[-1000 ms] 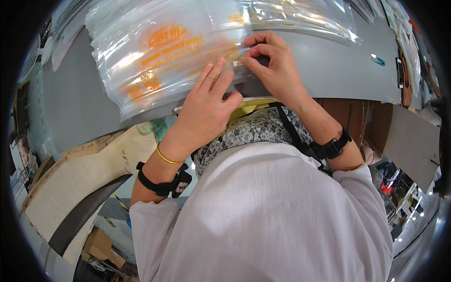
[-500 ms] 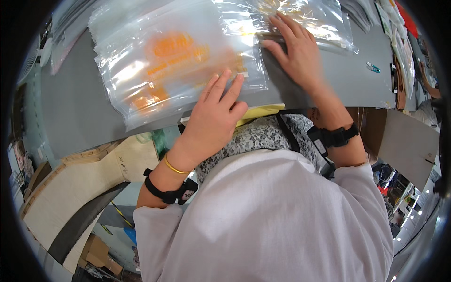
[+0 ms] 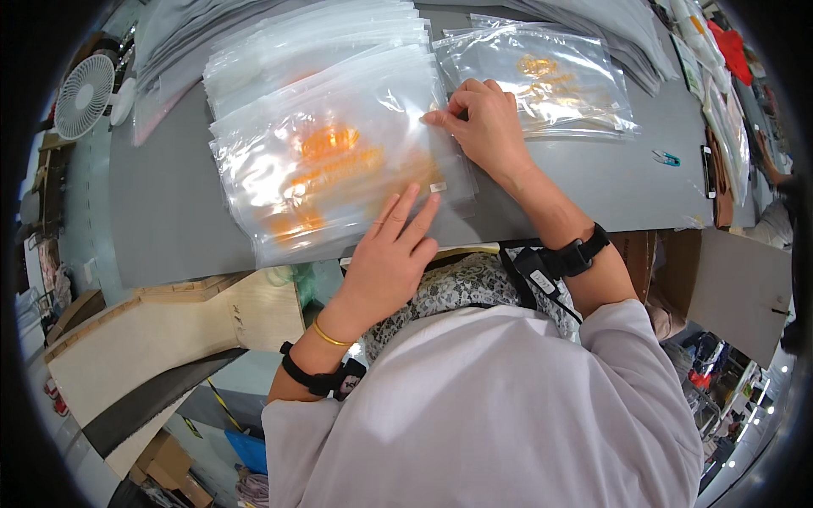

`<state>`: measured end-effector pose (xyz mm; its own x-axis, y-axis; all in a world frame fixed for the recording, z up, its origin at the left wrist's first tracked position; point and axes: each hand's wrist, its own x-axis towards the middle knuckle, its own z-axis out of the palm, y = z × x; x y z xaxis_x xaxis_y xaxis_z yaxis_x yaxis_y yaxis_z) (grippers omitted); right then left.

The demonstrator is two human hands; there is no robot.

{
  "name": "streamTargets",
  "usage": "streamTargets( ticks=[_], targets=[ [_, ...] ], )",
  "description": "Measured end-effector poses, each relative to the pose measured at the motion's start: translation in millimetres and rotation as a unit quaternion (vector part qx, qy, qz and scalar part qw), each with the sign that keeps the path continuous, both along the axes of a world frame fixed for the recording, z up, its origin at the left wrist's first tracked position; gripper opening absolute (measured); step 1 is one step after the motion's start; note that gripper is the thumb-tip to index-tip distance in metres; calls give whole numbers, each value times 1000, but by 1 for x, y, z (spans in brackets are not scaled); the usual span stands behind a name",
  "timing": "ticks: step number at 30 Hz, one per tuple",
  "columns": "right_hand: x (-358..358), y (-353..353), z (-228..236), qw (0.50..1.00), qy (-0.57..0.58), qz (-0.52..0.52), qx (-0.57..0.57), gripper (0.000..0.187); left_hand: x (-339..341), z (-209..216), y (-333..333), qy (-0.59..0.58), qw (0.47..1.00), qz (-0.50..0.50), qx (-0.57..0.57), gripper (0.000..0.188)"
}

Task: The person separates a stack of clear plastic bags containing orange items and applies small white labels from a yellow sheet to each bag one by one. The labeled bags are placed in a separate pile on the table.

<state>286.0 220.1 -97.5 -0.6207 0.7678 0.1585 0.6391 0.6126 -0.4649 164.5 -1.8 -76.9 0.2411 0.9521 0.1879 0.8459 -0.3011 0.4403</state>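
Note:
A fanned pile of clear plastic bags [image 3: 279,182] with orange print lies on the grey table before me. My left hand [image 3: 385,262] rests on the lower right part of the top bag, fingers spread, just below a small white label [image 3: 438,187]. At the bag's right edge is my right hand [image 3: 491,127], its fingers curled and the thumb laid on the film. It appears to pinch that edge, though the fingertips are partly hidden. Beyond it, to the right, lies a second, smaller stack of similar bags [image 3: 584,85] with orange print.
Grey folded cloth [image 3: 631,51] is heaped along the table's far side. Small teal thread snips [image 3: 666,158] and a dark phone [image 3: 708,172] lie at the right. A white fan [image 3: 85,96] stands off the left end. Open cardboard [image 3: 737,288] sits below the table's right side.
My right hand has come left from the right-hand stack to the near pile's edge, its fingers curling. My left hand stays on the top bag. The whole view has shifted, showing more of the table's far side.

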Motion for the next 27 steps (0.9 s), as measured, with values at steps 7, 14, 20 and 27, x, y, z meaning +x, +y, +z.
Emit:
streamTargets(
  ticks=[7,14,20,27],
  targets=[
    [18,-1,28,979,38,15,200,20,-13,2,-4,0,1000,7,14,16],
    [80,130,16,986,108,-114,57,32,-22,9,-7,-22,998,0,-54,17],
    [136,207,1,974,-12,-134,181,28,-26,21,-5,-2,997,12,-75,13],
    [87,27,90,981,156,78,-92,44,-19,46,3,-96,990,81,-71,13]
  ],
)
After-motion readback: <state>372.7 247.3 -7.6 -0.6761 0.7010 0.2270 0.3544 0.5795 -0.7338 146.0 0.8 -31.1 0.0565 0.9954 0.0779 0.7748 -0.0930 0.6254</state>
